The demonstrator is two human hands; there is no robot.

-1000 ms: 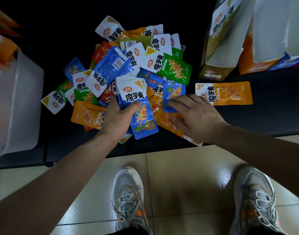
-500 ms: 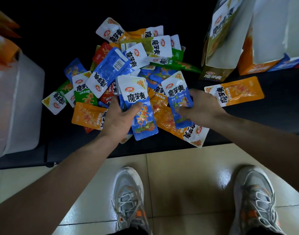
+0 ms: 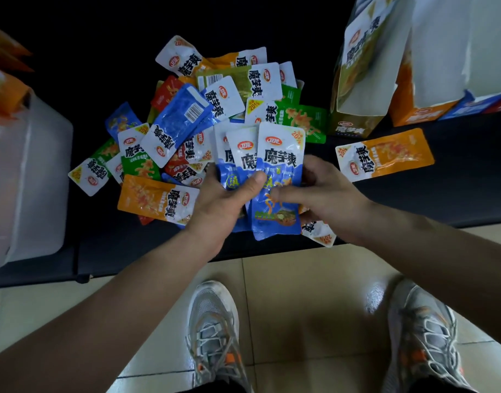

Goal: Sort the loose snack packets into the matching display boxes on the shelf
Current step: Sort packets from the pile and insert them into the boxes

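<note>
A heap of packets (image 3: 215,109) crowds the middle of the shelf (image 3: 101,245); a translucent bin (image 3: 30,180) blocks the left, tall display boxes (image 3: 365,80) the right rear; bare strips lie between bin and heap and in front of a lone orange packet (image 3: 385,154).

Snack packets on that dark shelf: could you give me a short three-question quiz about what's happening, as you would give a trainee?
1. True or false: the left hand and the right hand both hold the fan of blue packets.
2. Multiple choice: the lone packet lying apart, to the right of the pile, is A) red, B) orange, C) purple.
3. Short answer: what colour is the display box standing nearest the pile?

Key: 1 true; 2 B; 3 olive green.
</note>
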